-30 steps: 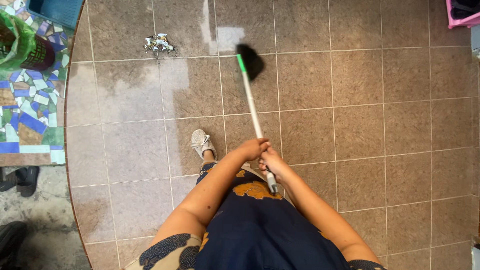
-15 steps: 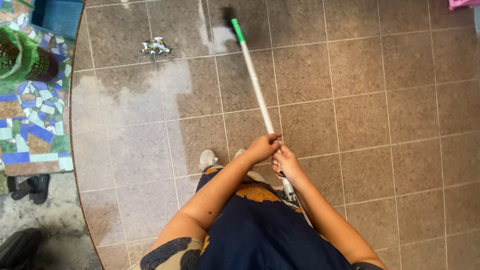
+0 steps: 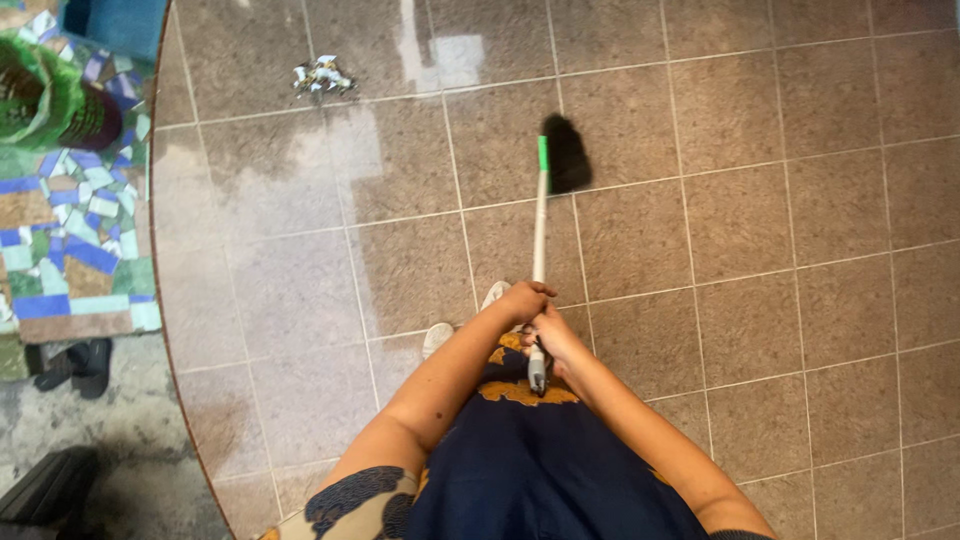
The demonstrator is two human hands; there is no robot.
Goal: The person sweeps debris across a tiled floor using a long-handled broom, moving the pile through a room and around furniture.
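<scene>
I hold a broom with a white handle (image 3: 540,230), a green collar and a black brush head (image 3: 565,153). My left hand (image 3: 522,300) grips the handle higher up. Just below it my right hand (image 3: 549,335) is closed around the handle near its grey end. The brush head rests on the brown tiled floor (image 3: 720,200) ahead of me. A small pile of pale litter (image 3: 320,76) lies on the tiles at the far left of the broom. My white shoes (image 3: 437,338) show under my dark blue patterned dress.
A mosaic floor strip (image 3: 70,240) of blue and green pieces runs along the left, with a green bag (image 3: 40,100) and a blue bin (image 3: 115,20) on it. Dark sandals (image 3: 75,362) lie on rough grey ground at the lower left. Part of the tiles looks wet.
The brush head has swung back from the far tiles toward me and to the right. Both hands stayed on the handle, and my view shifted slightly.
</scene>
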